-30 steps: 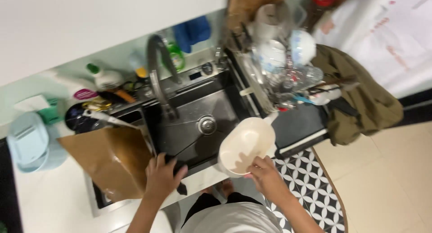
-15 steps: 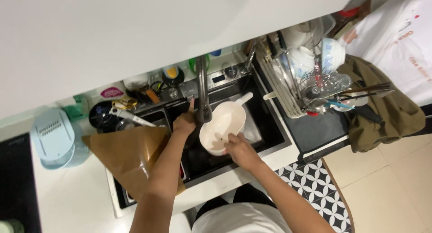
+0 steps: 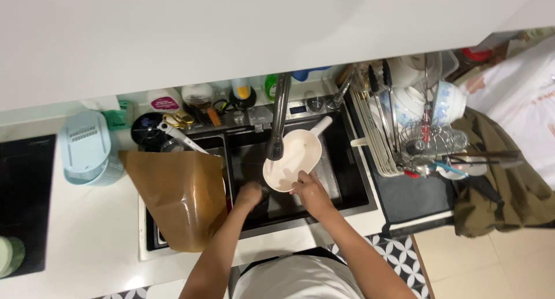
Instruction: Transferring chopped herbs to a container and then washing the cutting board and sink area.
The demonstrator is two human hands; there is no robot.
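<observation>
My right hand (image 3: 313, 191) grips the near rim of a cream plastic scoop bowl with a handle (image 3: 296, 155), held over the dark sink (image 3: 347, 177) right under the spout of the metal faucet (image 3: 278, 117). My left hand (image 3: 250, 194) is low in the sink basin to the left of the bowl, blurred; whether it holds anything does not show. A brown cutting board (image 3: 179, 195) lies over the sink's left part, beside my left forearm.
A dish rack (image 3: 416, 131) with bowls, tongs and utensils stands right of the sink. Bottles, jars and scissors line the back ledge (image 3: 202, 99). A pale blue grater box (image 3: 87, 149) sits on the white counter at left, a dark cooktop (image 3: 23, 201) beyond it. An olive cloth (image 3: 503, 183) hangs at right.
The bowl has come from the sink's right side to under the faucet. My left hand went up to the faucet, then dropped back into the basin. The camera view shifted.
</observation>
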